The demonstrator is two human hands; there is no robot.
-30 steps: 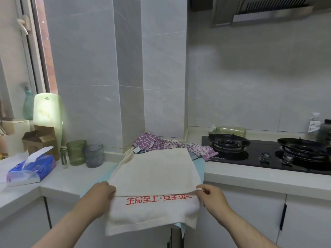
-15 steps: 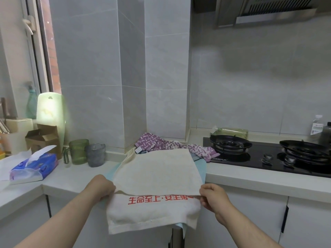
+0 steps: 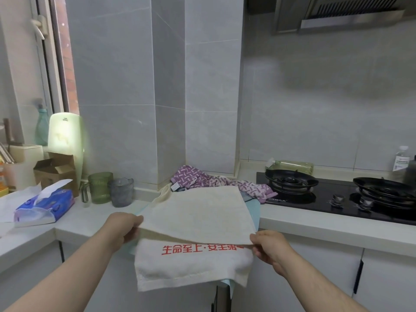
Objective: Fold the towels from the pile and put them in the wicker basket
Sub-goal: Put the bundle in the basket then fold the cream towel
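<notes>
1. Lifted a little against a second ago, at lower centre-left of the frame: left end of the near edge of the upper layer of the cream towel (image 3: 198, 212), now standing clear of the printed layer under it; right end kept about where it was; nothing else on the counter (image 3: 315, 224) visibly shifted.
2. Pinching that edge at both ends: left hand (image 3: 125, 228), fingers curled over the left corner; right hand (image 3: 269, 247), thumb and fingers closed on the right corner, lower right of centre.
3. Spread over the counter's front edge in the middle of the frame, long axis running away from the camera toward the tiled pillar; lower layer, with red print, hanging down toward the bottom of the frame; blue cloth (image 3: 254, 210) showing beneath along the right side.
4. Deciding relation for the coming move, as judged from the frame: held edge lying crosswise between the two hands, equally near to each; rest of the fabric ahead of them, toward upper centre; probably calling for both hands to travel together, lest the layers go askew.
5. Waiting behind, just above the middle of the frame: purple patterned towel (image 3: 198, 177) of the pile, apparently touching the far end of the cream one; no wicker basket in view.
</notes>
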